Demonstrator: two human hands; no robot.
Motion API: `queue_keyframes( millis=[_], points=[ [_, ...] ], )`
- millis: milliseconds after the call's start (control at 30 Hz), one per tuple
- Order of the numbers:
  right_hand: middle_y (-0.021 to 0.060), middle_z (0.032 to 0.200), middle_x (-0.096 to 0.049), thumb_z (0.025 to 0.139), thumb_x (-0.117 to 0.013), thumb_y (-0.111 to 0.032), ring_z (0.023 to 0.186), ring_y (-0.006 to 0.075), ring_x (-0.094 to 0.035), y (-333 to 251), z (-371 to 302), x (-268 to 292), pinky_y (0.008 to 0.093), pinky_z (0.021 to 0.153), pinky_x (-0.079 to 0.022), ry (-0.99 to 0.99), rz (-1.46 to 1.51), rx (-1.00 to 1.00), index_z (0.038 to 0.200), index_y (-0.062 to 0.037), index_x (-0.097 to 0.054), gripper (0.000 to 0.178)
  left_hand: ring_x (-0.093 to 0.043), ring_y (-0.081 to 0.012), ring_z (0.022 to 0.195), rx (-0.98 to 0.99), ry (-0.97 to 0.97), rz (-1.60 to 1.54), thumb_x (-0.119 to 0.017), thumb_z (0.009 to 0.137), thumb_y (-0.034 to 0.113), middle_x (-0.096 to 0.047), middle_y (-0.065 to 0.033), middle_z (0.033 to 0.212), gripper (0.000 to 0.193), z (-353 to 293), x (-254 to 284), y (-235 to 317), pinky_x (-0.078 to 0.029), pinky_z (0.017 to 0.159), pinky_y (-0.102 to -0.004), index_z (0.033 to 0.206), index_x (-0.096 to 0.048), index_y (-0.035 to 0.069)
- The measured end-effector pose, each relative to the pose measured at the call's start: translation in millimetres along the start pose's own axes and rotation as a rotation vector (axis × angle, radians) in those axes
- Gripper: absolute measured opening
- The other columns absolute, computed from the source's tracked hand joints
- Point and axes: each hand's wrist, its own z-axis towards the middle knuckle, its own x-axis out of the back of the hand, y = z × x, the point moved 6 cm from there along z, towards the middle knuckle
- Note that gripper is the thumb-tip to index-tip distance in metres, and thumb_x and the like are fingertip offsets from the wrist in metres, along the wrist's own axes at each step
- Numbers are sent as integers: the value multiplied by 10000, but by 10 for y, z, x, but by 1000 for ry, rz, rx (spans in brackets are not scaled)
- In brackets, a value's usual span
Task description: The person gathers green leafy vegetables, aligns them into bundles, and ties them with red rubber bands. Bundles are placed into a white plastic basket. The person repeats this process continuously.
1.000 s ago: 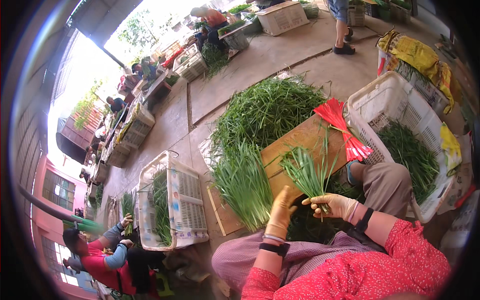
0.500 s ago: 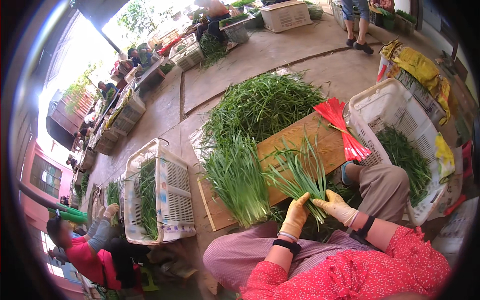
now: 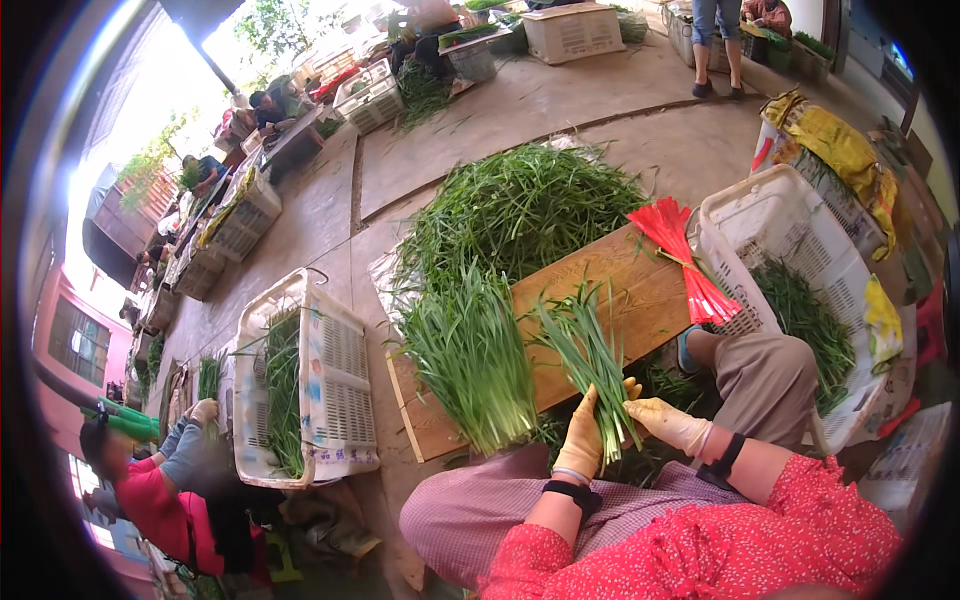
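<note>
A slim bunch of garlic chives [image 3: 590, 355] is in my gloved hands, leaves pointing away over the board and pale stalk ends toward me. My left hand [image 3: 582, 438] is closed round its lower stalks. From the other side my right hand [image 3: 672, 422] has its fingers bent against the same stalks; its fingertips are partly hidden. Left of the bunch, a thick sheaf of chives [image 3: 470, 365] lies lined up on the wooden board [image 3: 640, 290]. Beyond the board rises a large loose heap of chives [image 3: 525, 205].
Red strips [image 3: 688, 262] lie at the board's right end. White plastic crates with greens stand at right [image 3: 725, 205] and left [image 3: 345, 385]. A co-worker in pink [image 3: 165, 510] sits at far left, handling greens. Another person [image 3: 715, 45] stands at the back.
The chives in my hands were fanned out and now lie closer together as a narrower bunch. My left hand has moved slightly left and down. The view has shifted a little.
</note>
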Motion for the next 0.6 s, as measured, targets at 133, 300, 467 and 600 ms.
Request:
queue_keyframes(
  millis=[133, 300, 467, 600],
  points=[
    [82, 816, -697, 1036, -516, -423, 724, 256, -689, -270, -143, 180, 378, 657, -539, 340, -668, 240, 959, -50, -657, 406, -583, -354, 1239, -89, 103, 99, -471, 1044, 368, -615, -215, 1328, 496, 58, 307, 99, -482, 1062, -508, 1306, -581, -39],
    [115, 819, -688, 889, -688, -476, 757, 320, -681, -797, -326, -66, 407, 659, -528, 444, -887, 425, 898, -80, -651, 398, -640, -324, 1146, -165, 164, 217, -493, 1047, 391, -645, -189, 1279, 510, 48, 455, 184, -530, 1000, -445, 1311, -578, -37],
    [130, 906, -704, 871, -671, -310, 828, 324, -692, -566, -151, -26, 435, 735, -541, 395, -1003, 237, 931, -78, -659, 240, -662, -272, 1090, -193, 192, 226, -578, 1021, 313, -677, -155, 1211, 435, 74, 576, 156, -557, 943, -419, 1290, -595, -29],
    [112, 925, -720, 926, -648, -215, 771, 258, -698, -621, -243, -44, 354, 713, -549, 412, -791, 449, 1015, -55, -669, 185, -686, -247, 972, -287, 231, 234, -616, 1000, 226, -704, -114, 1122, 334, 94, 678, 276, -587, 859, -394, 1258, -632, 15]
  ],
)
